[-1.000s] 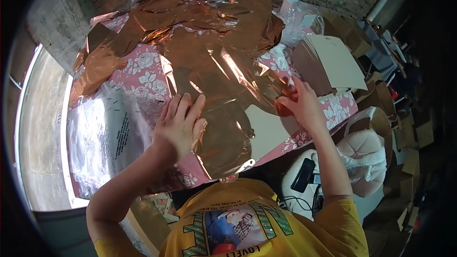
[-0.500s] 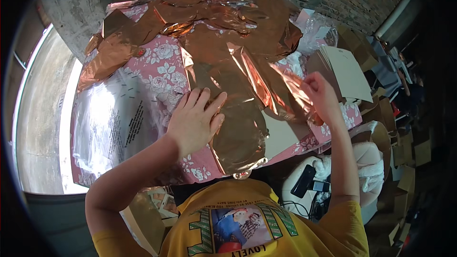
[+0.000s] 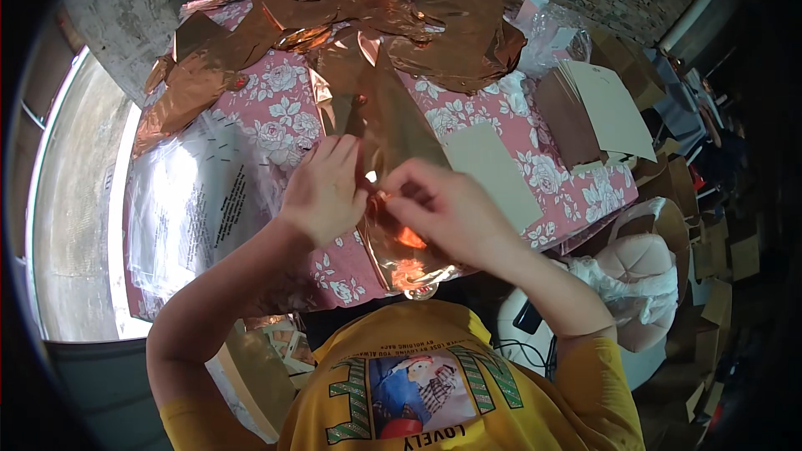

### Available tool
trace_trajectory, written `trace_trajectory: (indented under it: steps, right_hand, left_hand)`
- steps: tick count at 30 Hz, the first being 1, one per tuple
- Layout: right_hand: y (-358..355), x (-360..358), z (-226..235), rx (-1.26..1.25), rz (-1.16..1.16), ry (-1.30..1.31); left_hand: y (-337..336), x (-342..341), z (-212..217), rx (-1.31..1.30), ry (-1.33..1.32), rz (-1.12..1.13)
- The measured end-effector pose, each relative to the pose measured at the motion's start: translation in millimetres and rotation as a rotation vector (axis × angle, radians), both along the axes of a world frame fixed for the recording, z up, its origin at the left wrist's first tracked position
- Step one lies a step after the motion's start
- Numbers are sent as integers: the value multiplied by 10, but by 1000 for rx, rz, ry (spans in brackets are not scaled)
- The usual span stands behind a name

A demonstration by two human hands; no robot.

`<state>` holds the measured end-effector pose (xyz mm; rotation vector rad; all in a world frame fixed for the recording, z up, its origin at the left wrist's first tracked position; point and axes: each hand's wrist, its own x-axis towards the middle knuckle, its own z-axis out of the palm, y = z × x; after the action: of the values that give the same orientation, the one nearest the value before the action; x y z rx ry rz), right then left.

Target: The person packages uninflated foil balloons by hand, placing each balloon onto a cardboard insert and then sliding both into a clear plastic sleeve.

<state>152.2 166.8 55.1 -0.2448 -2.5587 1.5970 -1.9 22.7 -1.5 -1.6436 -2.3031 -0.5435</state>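
Note:
A flat copper-coloured foil balloon point(image 3: 399, 121) lies lengthwise on the table in front of me, its right side folded over toward the left. My left hand point(image 3: 326, 192) rests on its left edge, fingers laid along the foil. Close beside it, my right hand point(image 3: 443, 213) is closed in a pinch on the folded foil; motion blurs it slightly. A small round tab point(image 3: 420, 291) pokes out at the balloon's near end, by the table edge. Just right of the balloon, a pale card sheet point(image 3: 494, 174) lies flat on the floral cloth.
More copper foil balloons point(image 3: 464, 33) are spread over the far side of the pink floral tablecloth point(image 3: 284, 75). Clear plastic bags point(image 3: 180, 209) lie at the left. A stack of cards point(image 3: 614, 108) sits at the right, near a cushioned seat point(image 3: 639, 284) and cardboard boxes point(image 3: 714, 326).
My right hand has moved left, carrying the balloon's right side over toward my left hand. The pale card and more of the floral cloth are now uncovered. My left hand has shifted little.

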Motion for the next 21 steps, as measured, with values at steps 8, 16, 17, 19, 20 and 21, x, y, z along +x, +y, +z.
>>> trace_trajectory:
  steps: [8, 16, 17, 19, 20, 21]
  right_hand:
    - [-239, -37, -320, 310, 16, 96]
    - [-289, 78, -381, 508, 63, 293]
    - [-288, 96, -379, 538, 79, 317]
    - [-281, 118, -387, 549, 84, 336]
    - [-273, 132, -397, 545, 98, 330]
    - [-283, 150, -405, 543, 95, 341]
  left_hand:
    - [-5, -67, 50, 161, -516, 23]
    - [-5, -113, 130, 113, -555, 31]
    - [-21, -123, 117, 153, -505, -42]
    - [-9, -67, 231, 117, -541, 16]
    - [-19, -88, 181, 122, -443, -9]
    - [-41, -105, 129, 144, -430, -52]
